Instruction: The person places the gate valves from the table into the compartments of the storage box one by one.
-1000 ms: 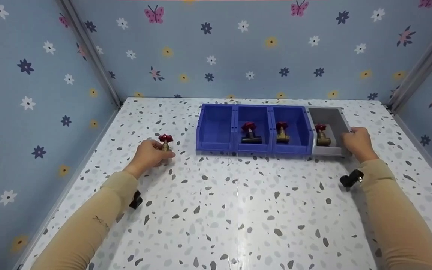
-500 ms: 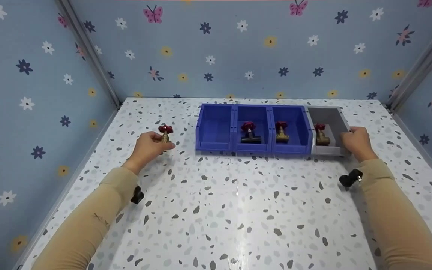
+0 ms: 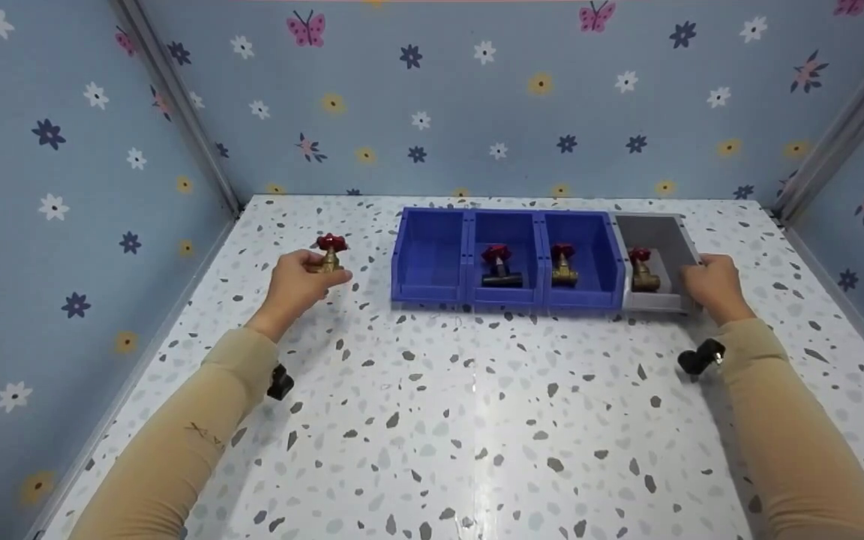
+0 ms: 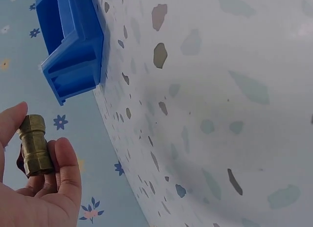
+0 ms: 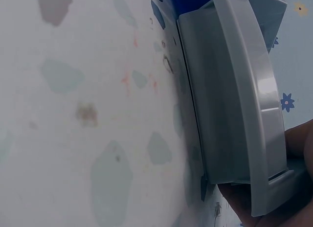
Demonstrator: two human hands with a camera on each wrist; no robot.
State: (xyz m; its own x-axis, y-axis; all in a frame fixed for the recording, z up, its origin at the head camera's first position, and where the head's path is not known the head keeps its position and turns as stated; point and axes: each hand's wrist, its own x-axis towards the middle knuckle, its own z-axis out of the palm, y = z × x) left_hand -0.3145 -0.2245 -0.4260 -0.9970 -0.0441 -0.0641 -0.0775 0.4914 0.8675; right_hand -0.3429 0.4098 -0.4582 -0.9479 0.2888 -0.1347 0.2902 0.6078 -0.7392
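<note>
In the head view my left hand point(image 3: 297, 285) holds a brass gate valve point(image 3: 329, 259) with a red handwheel, upright above the table, left of the bins. The left wrist view shows the brass body point(image 4: 35, 145) between the thumb and fingers; the handwheel is mostly hidden. At the right end of the bin row, my right hand point(image 3: 717, 286) grips the side wall of a grey bin point(image 3: 657, 302). In the right wrist view, fingers reach round the corner of that bin point(image 5: 230, 104). Inside it sits another brass valve point(image 3: 643, 274) with a red handwheel.
Three blue bins point(image 3: 432, 292) stand in a row joined to the grey one. The middle blue bin holds a black-bodied valve point(image 3: 502, 274), the right one a brass valve point(image 3: 565, 271). Patterned walls point(image 3: 447, 97) enclose the speckled table point(image 3: 477, 420).
My left hand has moved away from me, toward the back of the table, and lifted with the brass gate valve. The right hand and the bins have stayed in place.
</note>
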